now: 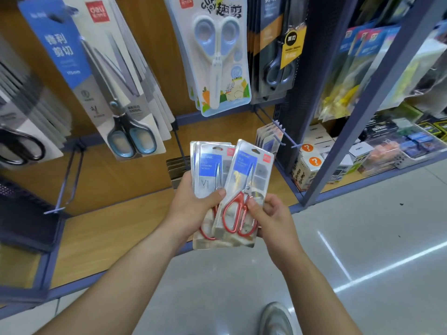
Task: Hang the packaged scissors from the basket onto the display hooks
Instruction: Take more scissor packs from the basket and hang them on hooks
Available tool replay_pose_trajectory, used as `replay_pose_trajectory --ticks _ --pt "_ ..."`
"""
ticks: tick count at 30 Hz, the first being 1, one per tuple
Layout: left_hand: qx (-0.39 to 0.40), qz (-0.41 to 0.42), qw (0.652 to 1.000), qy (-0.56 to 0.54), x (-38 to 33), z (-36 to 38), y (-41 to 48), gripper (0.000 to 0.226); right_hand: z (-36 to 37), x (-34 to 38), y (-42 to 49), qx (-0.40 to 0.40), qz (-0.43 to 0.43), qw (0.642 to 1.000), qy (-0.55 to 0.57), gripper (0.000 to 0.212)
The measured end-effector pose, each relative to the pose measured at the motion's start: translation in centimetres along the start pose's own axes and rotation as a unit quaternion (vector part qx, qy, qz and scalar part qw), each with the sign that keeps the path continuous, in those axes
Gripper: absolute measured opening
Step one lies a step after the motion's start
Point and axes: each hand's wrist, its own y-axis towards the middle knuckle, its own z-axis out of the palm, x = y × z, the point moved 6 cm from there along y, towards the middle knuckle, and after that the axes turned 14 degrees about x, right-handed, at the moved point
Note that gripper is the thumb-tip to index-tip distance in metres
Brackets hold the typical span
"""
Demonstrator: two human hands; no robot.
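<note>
Left hand (pixel 193 204) grips a stack of clear blister packs of red-handled scissors (pixel 208 170). Right hand (pixel 271 213) pinches the front pack (pixel 244 189) at its handle end. Pack's long axis is near upright, hang hole on top. Bare blue wire hook (pixel 283 134) sits up-right of it, nearer the right hand.

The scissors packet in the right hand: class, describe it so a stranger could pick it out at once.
Below the wooden display wall, the left hand holds a stack of packets. The right hand pinches the front packet, tilted right. Only it shows both red handles whole.
</note>
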Motion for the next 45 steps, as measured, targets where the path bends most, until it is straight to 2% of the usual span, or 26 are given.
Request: replay_pose_trajectory --ticks 4,10,17,27,34,40,42,45 --pt "0.000 0.004 1.000 0.027 -0.2 -0.3 -0.1 0.046 -2.7 -0.3 0.2 -0.029 0.000 0.999 0.035 0.021" --pt "-0.014 0.006 0.999 0.033 -0.4 -1.2 -0.1 0.042 -7.5 -1.3 1.7 -0.100 0.016 0.992 -0.069 0.020" --pt "0.002 0.000 0.999 0.044 0.0 -0.6 0.2 0.042 -10.4 -0.2 5.3 -0.120 -0.015 0.988 -0.093 0.025" --pt "-0.002 -0.004 1.000 0.030 0.2 -0.2 0.5 0.042 -12.4 -1.2 7.2 -0.170 -0.022 0.979 -0.113 0.030" --pt "0.003 -0.012 0.999 0.037 0.3 0.0 0.7 0.041 -12.5 -1.9 7.0 -0.198 -0.034 0.972 -0.125 0.025" --pt "0.005 -0.017 0.999 0.039 0.3 -0.1 0.6 0.044 -11.8 -1.5 10.6 -0.176 0.021 0.967 -0.181 0.021" --pt "0.005 -0.017 0.999 0.039 0.3 -0.2 0.6 0.043 -11.2 -1.4 11.4 -0.165 0.043 0.966 -0.197 0.025" --pt "0.004 -0.013 0.999 0.033 0.2 -0.3 0.7 0.043 -10.7 -1.9 11.4 -0.165 0.078 0.949 -0.257 0.052"
